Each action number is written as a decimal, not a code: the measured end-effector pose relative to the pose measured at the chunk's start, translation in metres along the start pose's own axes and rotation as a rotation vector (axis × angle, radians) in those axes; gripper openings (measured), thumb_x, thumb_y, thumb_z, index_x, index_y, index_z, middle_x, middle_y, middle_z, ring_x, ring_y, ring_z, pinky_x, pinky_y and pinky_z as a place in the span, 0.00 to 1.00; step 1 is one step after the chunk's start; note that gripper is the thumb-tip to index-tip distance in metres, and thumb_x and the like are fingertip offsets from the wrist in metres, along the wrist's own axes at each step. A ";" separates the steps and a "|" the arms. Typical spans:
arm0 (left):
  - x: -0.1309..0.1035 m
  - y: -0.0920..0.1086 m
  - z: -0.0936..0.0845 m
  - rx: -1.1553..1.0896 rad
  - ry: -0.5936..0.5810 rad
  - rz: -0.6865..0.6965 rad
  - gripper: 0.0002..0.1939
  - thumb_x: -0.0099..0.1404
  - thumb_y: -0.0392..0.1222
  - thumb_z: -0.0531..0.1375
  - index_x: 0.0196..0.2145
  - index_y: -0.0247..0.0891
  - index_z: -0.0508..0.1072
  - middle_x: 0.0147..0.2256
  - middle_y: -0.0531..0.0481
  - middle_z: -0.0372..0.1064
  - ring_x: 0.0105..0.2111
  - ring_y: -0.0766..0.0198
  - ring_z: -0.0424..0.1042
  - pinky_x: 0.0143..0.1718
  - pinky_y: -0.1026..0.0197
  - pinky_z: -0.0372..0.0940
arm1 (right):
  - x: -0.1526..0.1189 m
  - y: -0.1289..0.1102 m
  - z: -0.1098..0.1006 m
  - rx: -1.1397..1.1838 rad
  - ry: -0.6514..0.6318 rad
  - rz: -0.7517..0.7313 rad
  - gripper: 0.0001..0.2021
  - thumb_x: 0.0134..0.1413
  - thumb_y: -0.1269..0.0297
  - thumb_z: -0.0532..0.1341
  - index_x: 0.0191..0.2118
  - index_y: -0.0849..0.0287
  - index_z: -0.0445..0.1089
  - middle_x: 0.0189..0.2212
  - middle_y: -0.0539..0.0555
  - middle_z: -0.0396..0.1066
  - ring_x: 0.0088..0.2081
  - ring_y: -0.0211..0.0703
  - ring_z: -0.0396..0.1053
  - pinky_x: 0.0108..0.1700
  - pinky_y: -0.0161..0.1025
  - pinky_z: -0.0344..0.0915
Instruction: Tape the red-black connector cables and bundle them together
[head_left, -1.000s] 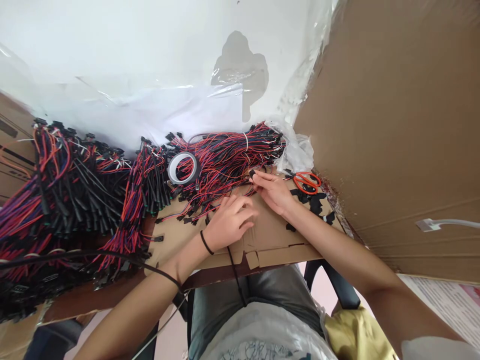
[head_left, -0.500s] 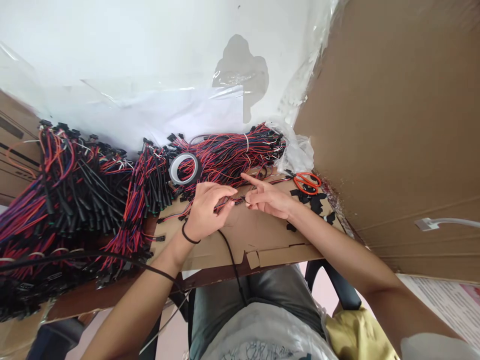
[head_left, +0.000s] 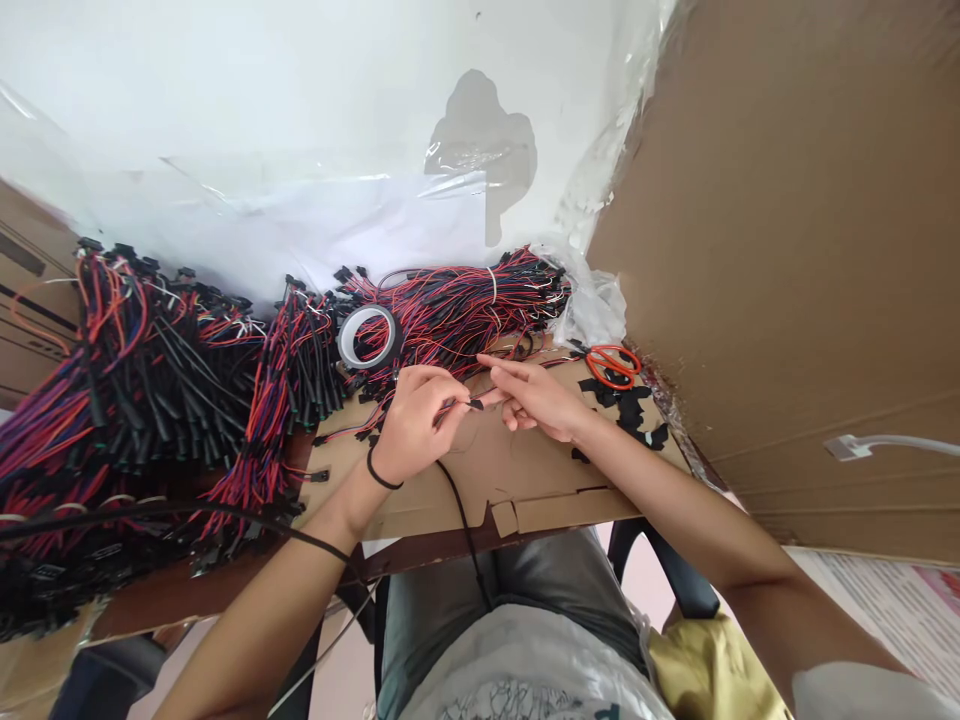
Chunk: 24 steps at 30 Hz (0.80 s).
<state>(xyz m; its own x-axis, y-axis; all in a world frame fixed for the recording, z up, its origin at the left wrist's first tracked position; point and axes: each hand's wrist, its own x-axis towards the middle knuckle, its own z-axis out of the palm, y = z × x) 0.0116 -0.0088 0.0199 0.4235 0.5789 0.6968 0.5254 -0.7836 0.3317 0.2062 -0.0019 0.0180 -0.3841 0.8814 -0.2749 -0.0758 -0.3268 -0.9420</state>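
My left hand [head_left: 420, 420], with a black band on its wrist, pinches a thin wire cable between thumb and fingers. The cable's short black end [head_left: 475, 404] sticks out past the fingertips; most of its length is hidden by the hand. Just to the right is my right hand [head_left: 536, 398], its fingers spread and the index stretched out to the left. One of its fingertips is close to the black end; whether they touch I cannot tell. Both hands are above the cardboard sheet [head_left: 525, 465] on the table.
Behind the hands are a roll of black tape [head_left: 369, 337] and a tied bundle of red and black wires [head_left: 465, 310]. More cable bundles [head_left: 172, 380] fill the left side. Orange-handled scissors [head_left: 613, 367] lie at right beside black tape pieces [head_left: 630, 405]. A cardboard wall [head_left: 810, 250] stands at right.
My right hand's pinch at the cable's black end has loosened and its fingers have spread. My left hand has closed its fingers more tightly around the cable.
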 end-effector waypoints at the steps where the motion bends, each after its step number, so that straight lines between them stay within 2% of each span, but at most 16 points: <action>1: -0.001 0.000 0.000 -0.056 0.017 -0.088 0.05 0.61 0.34 0.58 0.36 0.39 0.67 0.33 0.49 0.70 0.38 0.61 0.69 0.43 0.56 0.63 | 0.000 0.002 0.001 -0.051 0.040 -0.040 0.28 0.61 0.57 0.55 0.65 0.56 0.52 0.35 0.56 0.77 0.16 0.30 0.61 0.15 0.29 0.49; 3: -0.001 -0.001 0.001 -0.170 0.026 -0.277 0.11 0.60 0.36 0.59 0.41 0.39 0.64 0.32 0.50 0.70 0.37 0.62 0.70 0.43 0.57 0.64 | 0.002 0.007 0.004 -0.167 0.091 -0.179 0.27 0.59 0.57 0.57 0.63 0.55 0.57 0.38 0.56 0.77 0.19 0.31 0.63 0.18 0.30 0.55; 5: -0.001 -0.002 0.002 -0.261 -0.016 -0.434 0.16 0.60 0.37 0.60 0.45 0.39 0.61 0.31 0.53 0.70 0.34 0.64 0.70 0.42 0.58 0.63 | 0.003 0.011 0.008 -0.284 0.109 -0.357 0.24 0.54 0.58 0.62 0.57 0.56 0.65 0.40 0.56 0.76 0.25 0.33 0.67 0.26 0.32 0.63; 7: 0.000 -0.002 0.003 -0.327 -0.083 -0.520 0.18 0.59 0.38 0.60 0.46 0.38 0.60 0.29 0.54 0.70 0.32 0.65 0.70 0.41 0.60 0.62 | 0.003 0.013 0.011 -0.365 0.123 -0.478 0.21 0.49 0.59 0.65 0.50 0.57 0.70 0.40 0.55 0.76 0.30 0.35 0.69 0.33 0.35 0.65; 9: 0.001 -0.001 0.005 -0.371 -0.130 -0.551 0.19 0.58 0.39 0.61 0.46 0.38 0.61 0.29 0.55 0.70 0.31 0.65 0.70 0.40 0.61 0.62 | 0.004 0.015 0.012 -0.402 0.151 -0.515 0.16 0.47 0.59 0.66 0.44 0.58 0.73 0.37 0.54 0.76 0.31 0.37 0.69 0.34 0.36 0.65; 12: 0.003 0.002 0.008 -0.387 -0.158 -0.568 0.19 0.57 0.40 0.61 0.45 0.38 0.61 0.29 0.54 0.70 0.30 0.66 0.69 0.37 0.62 0.61 | 0.005 0.017 0.013 -0.396 0.137 -0.490 0.09 0.49 0.59 0.65 0.34 0.59 0.75 0.32 0.52 0.75 0.28 0.35 0.67 0.30 0.34 0.64; 15: 0.005 0.002 0.006 -0.417 -0.186 -0.576 0.18 0.57 0.42 0.61 0.44 0.37 0.62 0.29 0.53 0.70 0.30 0.66 0.69 0.36 0.62 0.62 | 0.006 0.017 0.012 -0.341 0.092 -0.419 0.09 0.49 0.59 0.64 0.28 0.60 0.74 0.25 0.49 0.72 0.20 0.31 0.62 0.21 0.31 0.59; 18: 0.008 -0.002 -0.003 -0.428 -0.249 -0.546 0.18 0.58 0.42 0.60 0.46 0.36 0.64 0.30 0.52 0.71 0.31 0.64 0.70 0.37 0.61 0.62 | 0.007 0.016 0.011 -0.235 0.108 -0.351 0.10 0.46 0.59 0.65 0.25 0.61 0.72 0.21 0.47 0.68 0.17 0.29 0.58 0.18 0.30 0.56; 20: 0.010 -0.008 -0.012 -0.330 -0.288 -0.506 0.14 0.59 0.42 0.58 0.43 0.37 0.67 0.31 0.50 0.71 0.33 0.63 0.69 0.38 0.59 0.62 | 0.008 0.015 0.009 -0.138 0.142 -0.305 0.10 0.44 0.58 0.66 0.25 0.61 0.72 0.19 0.47 0.67 0.17 0.29 0.58 0.18 0.30 0.56; 22: 0.010 -0.014 -0.019 -0.119 -0.332 -0.440 0.09 0.60 0.43 0.56 0.37 0.37 0.70 0.33 0.48 0.71 0.35 0.60 0.68 0.41 0.56 0.61 | 0.009 0.014 0.008 -0.045 0.162 -0.250 0.11 0.42 0.58 0.67 0.26 0.62 0.72 0.20 0.47 0.68 0.19 0.29 0.58 0.19 0.29 0.56; 24: 0.007 -0.019 -0.021 0.126 -0.408 -0.369 0.08 0.60 0.44 0.57 0.31 0.37 0.72 0.35 0.46 0.70 0.38 0.57 0.67 0.43 0.53 0.61 | 0.009 0.013 0.008 0.028 0.160 -0.197 0.13 0.39 0.57 0.69 0.27 0.62 0.72 0.22 0.49 0.69 0.20 0.30 0.60 0.19 0.29 0.56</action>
<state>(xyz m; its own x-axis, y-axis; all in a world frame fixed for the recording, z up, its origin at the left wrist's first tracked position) -0.0111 0.0050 0.0321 0.4329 0.8695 0.2378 0.7666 -0.4939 0.4105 0.1949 -0.0012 0.0045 -0.2091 0.9710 -0.1156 -0.1607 -0.1507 -0.9754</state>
